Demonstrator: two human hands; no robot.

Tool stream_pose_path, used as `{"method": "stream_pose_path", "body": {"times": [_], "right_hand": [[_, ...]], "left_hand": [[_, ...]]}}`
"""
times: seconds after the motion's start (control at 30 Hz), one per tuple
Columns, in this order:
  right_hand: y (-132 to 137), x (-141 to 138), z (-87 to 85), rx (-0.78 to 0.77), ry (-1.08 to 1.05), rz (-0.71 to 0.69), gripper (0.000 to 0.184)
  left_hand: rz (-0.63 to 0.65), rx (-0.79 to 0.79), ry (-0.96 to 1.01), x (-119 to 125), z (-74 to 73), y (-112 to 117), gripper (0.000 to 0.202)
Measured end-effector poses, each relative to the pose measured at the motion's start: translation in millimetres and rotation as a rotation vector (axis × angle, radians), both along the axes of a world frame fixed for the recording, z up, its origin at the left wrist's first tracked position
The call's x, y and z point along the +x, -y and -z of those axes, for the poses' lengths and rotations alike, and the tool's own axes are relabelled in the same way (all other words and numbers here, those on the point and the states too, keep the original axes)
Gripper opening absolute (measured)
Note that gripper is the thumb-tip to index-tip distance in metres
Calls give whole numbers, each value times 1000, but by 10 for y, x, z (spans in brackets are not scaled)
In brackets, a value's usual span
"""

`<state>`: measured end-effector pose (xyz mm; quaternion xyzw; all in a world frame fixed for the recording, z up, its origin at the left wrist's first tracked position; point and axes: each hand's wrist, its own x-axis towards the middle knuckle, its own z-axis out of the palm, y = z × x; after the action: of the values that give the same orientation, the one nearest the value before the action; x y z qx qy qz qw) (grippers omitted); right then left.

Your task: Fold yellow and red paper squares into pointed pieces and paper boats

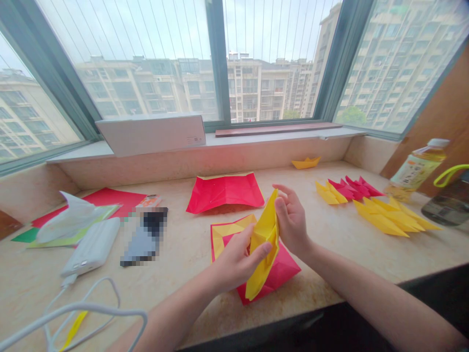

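A folded yellow paper boat (264, 234) is held up between my two hands, tilted with one pointed end upward. My left hand (240, 256) pinches its lower side, thumb across the front. Around the upper end, my right hand (291, 220) is closed with the thumb against the paper. Beneath them on the counter lie creased red and yellow paper sheets (276, 271), partly hidden by my hands and the boat. Behind these rests another creased red sheet (225, 191) with a yellow edge.
Finished yellow boats (392, 215), red boats (357, 188) and a lone boat (306, 163) stand right, near a drink bottle (417, 168) and dark container (449, 200). Left are a white power bank (91, 247), cable (98, 307), tissue pack (69, 220) and a pixelated object (146, 237).
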<state>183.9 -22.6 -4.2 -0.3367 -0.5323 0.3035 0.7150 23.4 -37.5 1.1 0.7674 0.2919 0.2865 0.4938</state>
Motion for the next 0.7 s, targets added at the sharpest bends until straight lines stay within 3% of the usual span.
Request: {"method": "stream_pose_path", "body": {"times": [0.17,0.33,0.43,0.7], "right_hand": [[-5,2,6,-9,-6,10,34],[25,-44,76,93,25,-17,27],[44,-75,97,124,43,15,22],[55,-97,42,99,64,172,26]], "left_hand": [[20,-127,102,14,32,-28,36],[-105,-29,3,34,107,-92,20],[-127,50,-43,49,129,-68,20],[45,107,-28,38,-6,75,32]]}}
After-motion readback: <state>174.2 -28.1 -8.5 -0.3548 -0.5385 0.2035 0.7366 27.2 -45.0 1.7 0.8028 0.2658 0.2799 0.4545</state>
